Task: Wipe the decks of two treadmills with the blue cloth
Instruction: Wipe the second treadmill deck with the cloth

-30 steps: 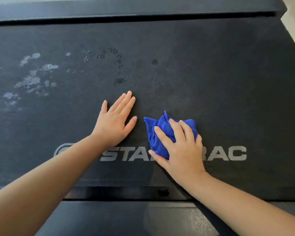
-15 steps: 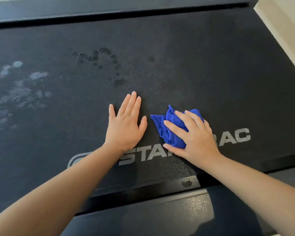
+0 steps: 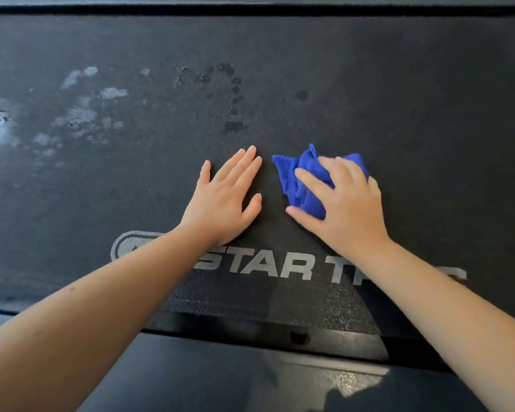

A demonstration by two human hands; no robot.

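Note:
The black treadmill deck (image 3: 399,99) fills the view, with grey STAR TRAC lettering (image 3: 265,266) near me. My right hand (image 3: 345,209) grips the bunched blue cloth (image 3: 298,179) and presses it on the deck just beyond the lettering. Part of the cloth sticks out past my fingers to the left. My left hand (image 3: 223,203) lies flat on the deck right beside the cloth, fingers straight and together, holding nothing.
Pale wet patches (image 3: 81,114) shine on the deck's left side, and small dark droplet marks (image 3: 232,84) sit above my left hand. A glossy black side rail (image 3: 250,376) runs along the near edge. A narrow dark gap (image 3: 250,10) borders the far edge.
My right hand has slid the cloth farther from me, off the lettering, so the letter T now shows. My left hand stays flat beside it. The view has shifted.

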